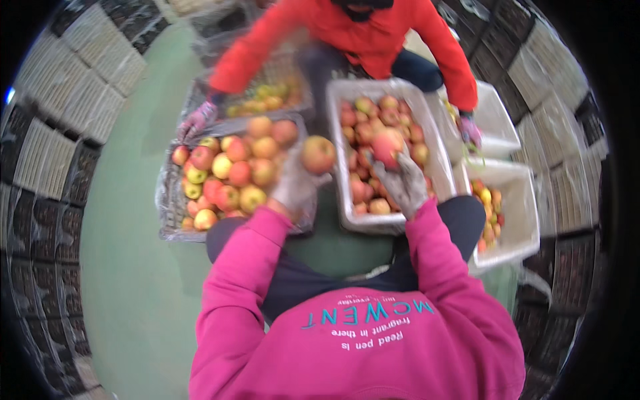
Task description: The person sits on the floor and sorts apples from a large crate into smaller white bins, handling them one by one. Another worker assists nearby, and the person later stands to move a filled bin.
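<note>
My left hand (296, 184), in a pale glove, holds a red-and-yellow apple (318, 155) by the inner edge of a plastic-lined crate (167, 212). That crate is full of red and yellow apples (228, 197). My right hand (407, 182), gloved too, has its fingers around a redder apple (388, 144). It is above a white plastic crate (440, 165) that holds many reddish apples (364, 132). My hands hide some of the fruit below them, and motion blurs the left one slightly.
Opposite me a person in a red jacket (320, 20) reaches with one gloved hand (197, 122) to the left crate, the other (470, 131) to the right. A white bin (520, 230) with small apples stands at my right. Stacked crates (45, 160) line both sides of the green floor (130, 280).
</note>
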A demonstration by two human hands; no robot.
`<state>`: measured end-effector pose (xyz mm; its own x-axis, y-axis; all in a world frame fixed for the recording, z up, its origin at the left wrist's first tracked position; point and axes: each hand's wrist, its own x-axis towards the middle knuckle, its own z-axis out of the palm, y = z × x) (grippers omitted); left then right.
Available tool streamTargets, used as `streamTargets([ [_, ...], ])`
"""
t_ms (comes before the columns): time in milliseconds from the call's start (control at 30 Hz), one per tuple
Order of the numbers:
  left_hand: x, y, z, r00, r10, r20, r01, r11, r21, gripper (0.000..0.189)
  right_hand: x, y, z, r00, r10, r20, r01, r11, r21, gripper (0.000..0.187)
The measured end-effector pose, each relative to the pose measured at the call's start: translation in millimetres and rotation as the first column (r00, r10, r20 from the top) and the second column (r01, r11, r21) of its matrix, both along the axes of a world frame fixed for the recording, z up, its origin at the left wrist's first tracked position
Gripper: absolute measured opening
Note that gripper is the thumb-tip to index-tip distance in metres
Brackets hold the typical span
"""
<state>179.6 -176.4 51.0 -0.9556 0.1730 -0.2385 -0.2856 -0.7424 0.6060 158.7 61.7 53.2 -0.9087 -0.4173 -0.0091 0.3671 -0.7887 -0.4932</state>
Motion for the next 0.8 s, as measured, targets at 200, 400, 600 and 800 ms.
streamTargets([
  [200, 3.2, 5.4, 8.4, 0.985, -0.119, -0.127, 0.106, 0.989, -0.099, 0.059, 0.4, -7.0, 7.7, 0.989, 0.066, 0.134, -0.036, 0.976, -0.215, 0.064],
  [400, 9.2, 47.6, 28.3, 0.909, -0.071, -0.411, -0.159, 0.853, -0.498, 0.066, 5.9, -2.6, 12.5, 0.978, -0.016, 0.208, 0.067, 0.968, -0.24, 0.079],
  [600, 11.5, 92.6, 24.4, 0.95, -0.091, -0.298, 0.033, 0.98, -0.194, 0.06, 16.7, 19.3, 31.8, 0.929, -0.319, -0.189, 0.354, 0.915, 0.196, 0.074],
  [800, 15.4, 120.8, 26.3, 0.948, -0.187, -0.258, 0.169, 0.981, -0.09, 0.058, 26.5, 52.7, 37.5, 0.832, -0.431, -0.349, 0.554, 0.631, 0.544, 0.09],
])
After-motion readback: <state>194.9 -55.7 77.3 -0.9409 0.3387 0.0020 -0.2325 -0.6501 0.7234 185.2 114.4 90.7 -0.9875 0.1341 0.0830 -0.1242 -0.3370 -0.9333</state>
